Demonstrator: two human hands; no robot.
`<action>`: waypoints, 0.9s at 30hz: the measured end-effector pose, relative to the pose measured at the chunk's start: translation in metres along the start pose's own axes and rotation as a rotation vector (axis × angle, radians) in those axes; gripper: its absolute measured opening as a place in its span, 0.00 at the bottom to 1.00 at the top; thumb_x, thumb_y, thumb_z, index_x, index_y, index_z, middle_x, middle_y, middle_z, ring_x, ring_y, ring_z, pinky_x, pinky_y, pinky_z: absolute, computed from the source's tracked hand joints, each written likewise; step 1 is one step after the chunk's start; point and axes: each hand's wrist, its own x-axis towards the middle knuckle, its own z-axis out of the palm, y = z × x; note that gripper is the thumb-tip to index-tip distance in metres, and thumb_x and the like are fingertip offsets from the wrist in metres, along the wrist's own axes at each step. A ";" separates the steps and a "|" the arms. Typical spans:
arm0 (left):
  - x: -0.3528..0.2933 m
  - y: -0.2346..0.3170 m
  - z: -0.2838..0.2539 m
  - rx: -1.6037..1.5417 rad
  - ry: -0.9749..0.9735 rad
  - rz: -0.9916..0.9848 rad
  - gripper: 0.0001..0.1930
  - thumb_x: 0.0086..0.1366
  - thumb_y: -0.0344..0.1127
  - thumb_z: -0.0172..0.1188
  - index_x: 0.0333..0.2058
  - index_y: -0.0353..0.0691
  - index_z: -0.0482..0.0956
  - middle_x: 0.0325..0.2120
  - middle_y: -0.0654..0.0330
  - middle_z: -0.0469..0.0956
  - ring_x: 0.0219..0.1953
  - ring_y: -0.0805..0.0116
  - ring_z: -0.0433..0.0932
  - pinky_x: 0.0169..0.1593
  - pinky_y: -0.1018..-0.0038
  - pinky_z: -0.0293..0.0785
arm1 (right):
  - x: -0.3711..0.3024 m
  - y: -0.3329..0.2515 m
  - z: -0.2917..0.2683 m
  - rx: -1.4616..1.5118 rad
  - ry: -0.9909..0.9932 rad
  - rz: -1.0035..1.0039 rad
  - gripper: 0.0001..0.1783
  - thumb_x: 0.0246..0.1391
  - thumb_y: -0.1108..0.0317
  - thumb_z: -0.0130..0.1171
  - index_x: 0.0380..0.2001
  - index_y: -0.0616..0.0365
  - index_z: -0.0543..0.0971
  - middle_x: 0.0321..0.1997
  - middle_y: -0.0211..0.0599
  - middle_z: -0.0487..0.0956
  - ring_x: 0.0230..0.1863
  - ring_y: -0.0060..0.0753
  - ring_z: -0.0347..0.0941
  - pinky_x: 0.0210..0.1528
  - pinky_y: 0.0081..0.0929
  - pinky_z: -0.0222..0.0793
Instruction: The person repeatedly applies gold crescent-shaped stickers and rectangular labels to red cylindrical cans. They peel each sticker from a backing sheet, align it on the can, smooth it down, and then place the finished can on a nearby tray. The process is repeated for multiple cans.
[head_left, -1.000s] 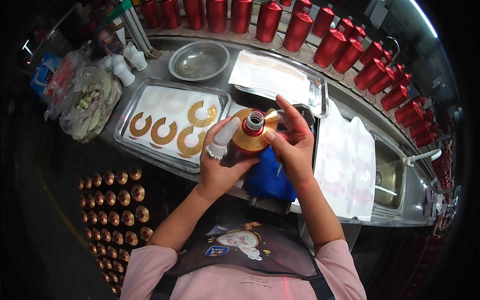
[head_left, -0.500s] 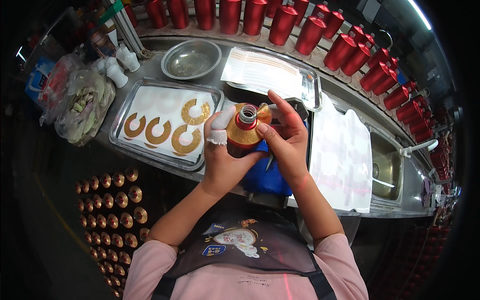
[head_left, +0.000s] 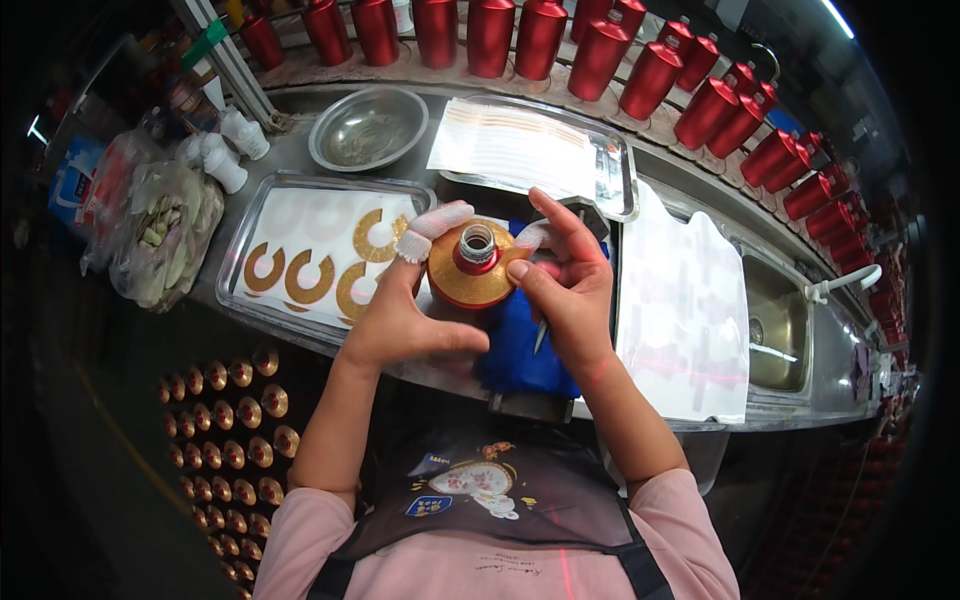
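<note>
A red bottle (head_left: 471, 301) stands upright between my hands, its bare threaded neck (head_left: 477, 243) facing up. A gold ring-shaped decal (head_left: 455, 276) covers its shoulder. My left hand (head_left: 405, 305) is spread beside the bottle: the covered index finger lies along its far left side, and the thumb stretches out in front, apart from it. My right hand (head_left: 570, 285) has its thumb on the right edge of the decal and a white-covered finger behind the bottle, closed on it. A thin pointed metal tool (head_left: 541, 338) shows under the right palm; its other end is hidden.
At left, a metal tray (head_left: 232, 262) bears gold C-shaped decals. Behind are a metal bowl (head_left: 368, 130) and a tray with paper strips (head_left: 510, 145). Blue cloth (head_left: 520, 365) lies below my hands. A white sheet (head_left: 680, 310) and sink (head_left: 778, 320) are right. Red bottles (head_left: 600, 60) line the back.
The bottle has shifted slightly left and toward me. My left thumb has come away from it and the hand has spread. The raised decal flap at right now lies down. The back-row bottles have shifted in view.
</note>
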 end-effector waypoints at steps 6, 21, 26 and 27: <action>0.004 0.003 -0.008 -0.085 -0.016 -0.148 0.48 0.44 0.32 0.85 0.63 0.39 0.66 0.59 0.58 0.73 0.62 0.65 0.72 0.67 0.68 0.66 | 0.001 0.003 0.001 -0.023 0.078 -0.034 0.36 0.55 0.80 0.63 0.68 0.60 0.69 0.52 0.29 0.76 0.33 0.05 0.68 0.38 0.06 0.66; 0.006 0.008 0.000 -0.236 0.084 -0.090 0.28 0.62 0.33 0.69 0.60 0.36 0.74 0.56 0.56 0.78 0.58 0.66 0.76 0.63 0.68 0.71 | 0.005 0.005 -0.002 -0.154 0.014 0.072 0.30 0.58 0.70 0.66 0.63 0.59 0.74 0.51 0.28 0.72 0.30 0.07 0.66 0.33 0.09 0.64; 0.004 0.007 0.006 -0.198 0.110 -0.060 0.26 0.62 0.30 0.71 0.58 0.38 0.74 0.53 0.58 0.79 0.55 0.68 0.78 0.60 0.69 0.75 | -0.003 0.009 -0.004 -0.431 -0.019 0.030 0.30 0.56 0.70 0.69 0.62 0.60 0.74 0.61 0.33 0.71 0.33 0.08 0.70 0.37 0.08 0.68; 0.003 0.006 0.006 -0.200 0.118 -0.051 0.26 0.61 0.30 0.70 0.58 0.38 0.74 0.52 0.58 0.79 0.55 0.69 0.78 0.60 0.69 0.75 | -0.001 0.011 -0.005 -0.382 -0.054 0.025 0.30 0.56 0.71 0.68 0.62 0.61 0.74 0.61 0.33 0.71 0.36 0.10 0.73 0.39 0.10 0.70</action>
